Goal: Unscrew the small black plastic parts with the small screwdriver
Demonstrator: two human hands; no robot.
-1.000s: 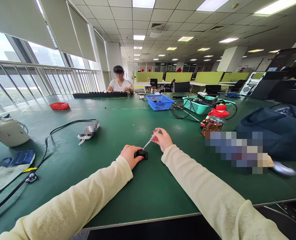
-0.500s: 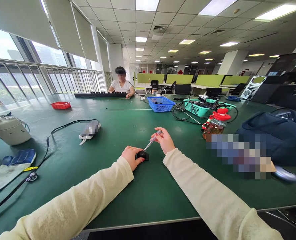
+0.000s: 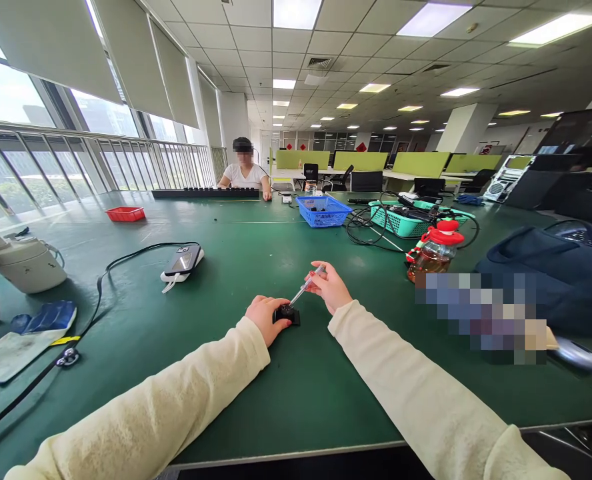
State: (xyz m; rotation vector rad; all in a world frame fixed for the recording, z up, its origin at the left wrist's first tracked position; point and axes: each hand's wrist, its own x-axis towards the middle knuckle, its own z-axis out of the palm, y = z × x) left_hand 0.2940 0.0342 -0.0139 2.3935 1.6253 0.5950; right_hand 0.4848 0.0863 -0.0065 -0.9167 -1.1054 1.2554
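A small black part (image 3: 291, 316) lies on the green table, and my left hand (image 3: 267, 319) grips it from the left with the thumb along its near side. My right hand (image 3: 329, 287) is closed around a thin screwdriver with a clear handle (image 3: 307, 285). The tool slants down to the left, and its tip meets the top of the black part. Fine details at the tip are too small to tell.
A phone (image 3: 183, 260) with a cable lies at the left, near a beige jug (image 3: 31, 267). Baskets, blue (image 3: 323, 212) and teal (image 3: 401, 223), stand farther back. A red-lidded bottle (image 3: 433, 253) and dark bag (image 3: 551, 280) are right. A person (image 3: 246, 175) sits opposite.
The whole view has shifted slightly, with things appearing a little lower and to the right. Both hands keep their hold, and the tool's tip stays at the black part.
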